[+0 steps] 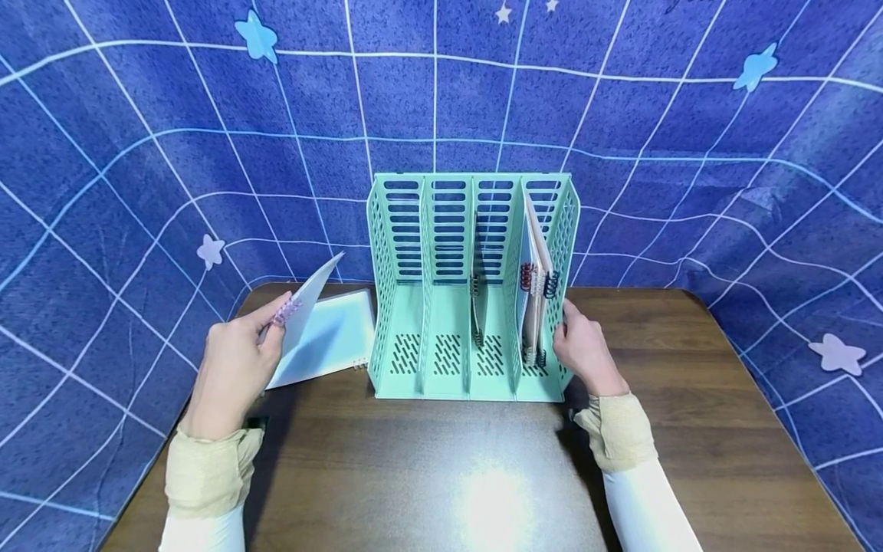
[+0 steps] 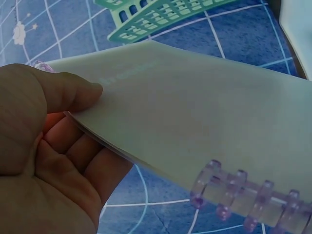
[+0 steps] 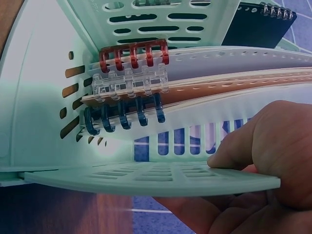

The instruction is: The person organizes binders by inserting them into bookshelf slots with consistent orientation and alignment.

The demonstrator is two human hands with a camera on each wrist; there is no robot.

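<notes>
My left hand point(image 1: 234, 360) pinches a pale loose-leaf notebook point(image 2: 195, 117) between thumb and fingers, raised and tilted above the table. Its purple ring binding point(image 2: 258, 195) shows in the left wrist view. To its right stands a mint-green file organizer point(image 1: 407, 310) with upright compartments. My right hand point(image 1: 588, 349) grips the organizer's right side wall point(image 3: 161, 183), thumb inside and fingers outside. In the rightmost compartment stand notebooks with red rings point(image 3: 134, 53), clear rings point(image 3: 129, 83) and dark blue rings point(image 3: 124, 113). A dark spiral notebook point(image 1: 480, 307) stands in the compartment beside them.
Another pale notebook point(image 1: 334, 326) lies flat on the brown wooden table point(image 1: 386, 468), left of the organizer and partly behind the held one. A blue cloth point(image 1: 476, 107) with a white grid and stars hangs behind and along both sides.
</notes>
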